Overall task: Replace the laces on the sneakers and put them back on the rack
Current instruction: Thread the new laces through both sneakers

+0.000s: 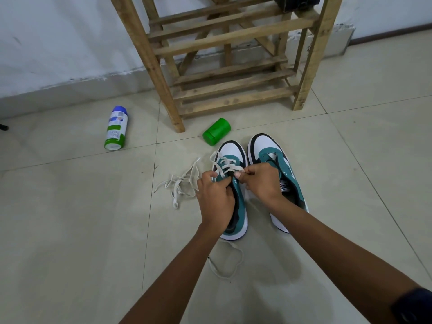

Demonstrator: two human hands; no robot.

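Teal-white sneakers (254, 174) side by side, half-laced

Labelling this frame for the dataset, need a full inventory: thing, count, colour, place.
sneakers: 2, teal, white and black, side by side on the floor in front of the rack; the left one partly laced, the right one without a lace
lace being threaded: 1, white, through the left sneaker's front eyelets
loose lace: 1, white, tangled on the floor left of the sneakers
lace end: 1, white, looped on the floor behind the left sneaker's heel
rack: 1, bare wood, against the wall; a dark item on a top shelf, cut off by the frame
spray can: 1, white, green and blue, lying on the floor left of the rack
cap: 1, green, lying by the rack's front leg
floor: pale tiles
left hand: pinches the lace over the left sneaker
right hand: pinches the lace
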